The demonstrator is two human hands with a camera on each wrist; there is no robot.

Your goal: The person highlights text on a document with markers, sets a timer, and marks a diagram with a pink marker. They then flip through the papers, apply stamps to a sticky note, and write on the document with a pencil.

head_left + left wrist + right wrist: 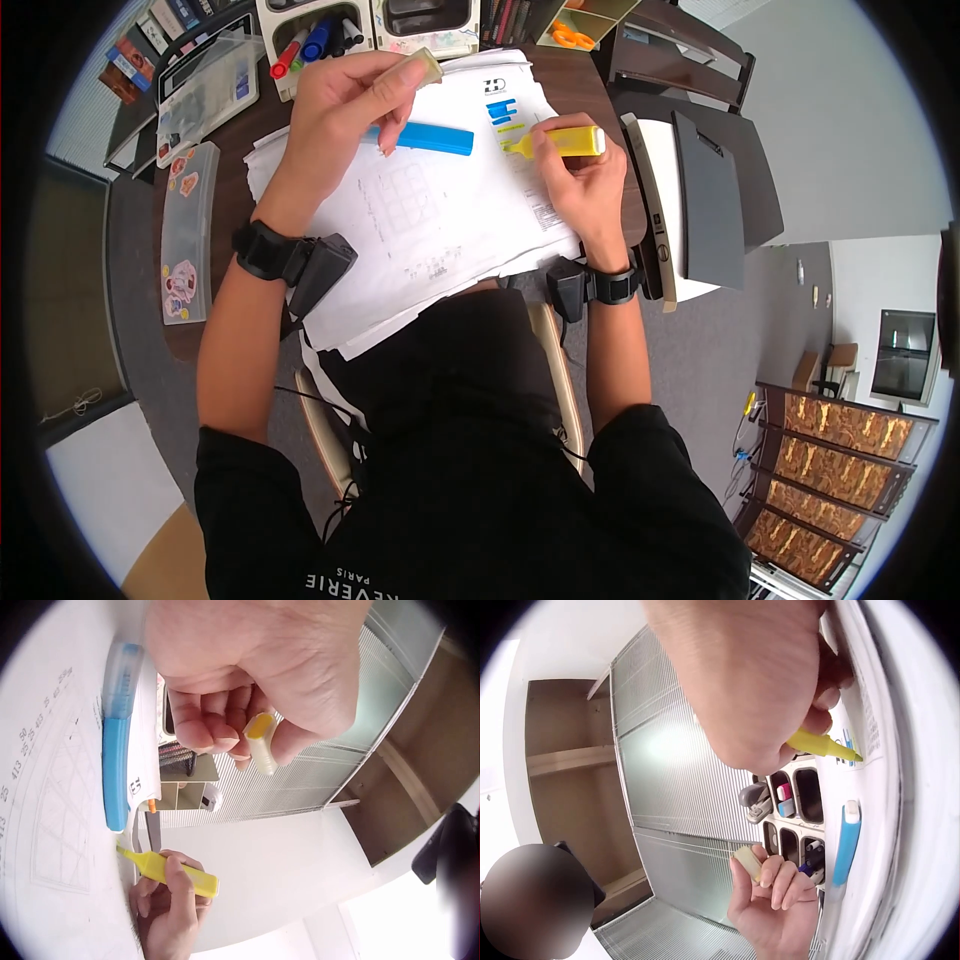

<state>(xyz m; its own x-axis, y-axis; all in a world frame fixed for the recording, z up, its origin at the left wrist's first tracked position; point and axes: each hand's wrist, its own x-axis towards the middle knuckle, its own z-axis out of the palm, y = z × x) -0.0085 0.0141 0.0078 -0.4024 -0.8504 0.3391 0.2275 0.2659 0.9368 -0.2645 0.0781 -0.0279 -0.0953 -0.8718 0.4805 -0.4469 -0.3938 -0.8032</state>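
Observation:
My right hand (588,190) grips a yellow highlighter (575,142), its chisel tip right at the paper beside short yellow strokes (510,127). Blue strokes (502,110) lie just above those. Between thumb and fingers, my left hand (350,105) pinches a pale translucent highlighter cap (262,746), its opening yellow inside, held above the sheets. Under that hand a capped blue highlighter (430,138) lies on the stacked printed papers (400,230); the left fingers hide part of it in the head view.
Desk organisers (425,40) with markers (317,40) stand at the back. Orange scissors (572,38) sit in a compartment at the back right. A stickered clear case (187,235) lies along the left edge. A black-and-white device (690,200) stands off the right side.

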